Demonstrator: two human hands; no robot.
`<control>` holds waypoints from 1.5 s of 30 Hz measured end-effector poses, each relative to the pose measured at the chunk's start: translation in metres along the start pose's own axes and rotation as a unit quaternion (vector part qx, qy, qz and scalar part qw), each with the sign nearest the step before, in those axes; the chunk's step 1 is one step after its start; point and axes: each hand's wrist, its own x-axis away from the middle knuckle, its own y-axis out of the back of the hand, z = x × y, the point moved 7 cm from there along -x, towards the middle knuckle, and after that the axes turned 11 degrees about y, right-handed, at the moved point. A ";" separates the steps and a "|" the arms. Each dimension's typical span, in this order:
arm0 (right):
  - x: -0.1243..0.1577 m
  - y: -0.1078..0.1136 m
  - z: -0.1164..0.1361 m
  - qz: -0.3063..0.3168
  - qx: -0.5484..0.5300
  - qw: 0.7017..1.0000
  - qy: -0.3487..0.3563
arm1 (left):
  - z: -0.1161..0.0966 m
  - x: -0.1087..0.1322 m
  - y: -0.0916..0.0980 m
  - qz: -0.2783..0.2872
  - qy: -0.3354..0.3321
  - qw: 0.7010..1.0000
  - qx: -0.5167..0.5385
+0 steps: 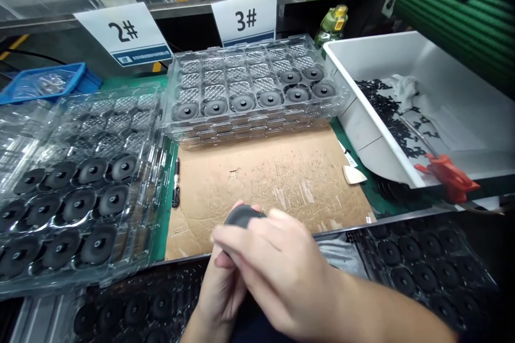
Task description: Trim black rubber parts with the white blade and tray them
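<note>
A black round disc-shaped part (242,215) is held low over the near edge of the cardboard. My left hand (221,289) grips it from below, with fingertips showing at its far edge. Across its near side lies my right hand (277,262), fingers closed together; what they hold, if anything, is hidden. Much of the disc is covered by the right hand. Similar black discs with small hubs sit in a clear blister tray (241,117) beyond the cardboard and in another clear tray (139,193) on the left.
Cardboard (257,171) covers the bench middle, with a black marker (176,182) and a white wedge-shaped piece (354,174) near its sides. At right, a white bin (374,118) holds small black parts and a red-handled tool (450,174). More disc trays (426,262) lie below the bench edge.
</note>
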 end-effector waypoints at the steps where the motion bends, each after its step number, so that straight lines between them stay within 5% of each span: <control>1: 0.005 0.001 -0.001 0.032 -0.034 0.999 -0.012 | -0.002 0.000 -0.002 0.012 0.003 1.000 0.010; 4: 0.031 0.013 -0.026 0.046 -0.074 0.990 -0.110 | -0.007 0.002 -0.007 0.059 0.004 0.996 0.061; 7: 0.064 0.026 -0.074 -0.083 -0.027 0.970 -0.228 | -0.009 0.002 -0.013 0.081 0.011 0.993 0.090; 14: 0.093 -0.021 -0.146 -0.074 0.095 0.960 -0.253 | -0.004 0.006 -0.032 0.117 0.067 0.984 0.118; 20: 0.077 -0.009 -0.119 -0.089 0.053 0.969 -0.226 | -0.004 0.008 -0.030 0.121 0.035 0.990 0.059; 23: 0.072 -0.005 -0.101 -0.092 -0.025 0.970 -0.223 | -0.022 0.013 -0.027 0.085 -0.118 0.985 -0.090; 26: 0.076 -0.001 -0.091 -0.143 -0.116 0.953 -0.241 | -0.040 0.022 -0.032 0.053 -0.264 0.914 -0.303; 28: 0.080 0.002 -0.086 -0.179 -0.150 0.939 -0.251 | -0.043 0.023 -0.036 0.053 -0.294 0.861 -0.412; 33: 0.082 0.003 -0.073 -0.180 -0.262 0.913 -0.256 | -0.043 0.026 -0.041 0.102 -0.375 0.767 -0.510; 40: 0.058 -0.006 -0.051 -0.020 -0.383 0.895 -0.226 | -0.035 0.019 -0.030 0.106 -0.279 0.833 -0.465; 45: 0.053 -0.013 -0.049 0.022 -0.465 0.847 -0.258 | -0.028 0.016 -0.027 0.108 -0.190 0.858 -0.466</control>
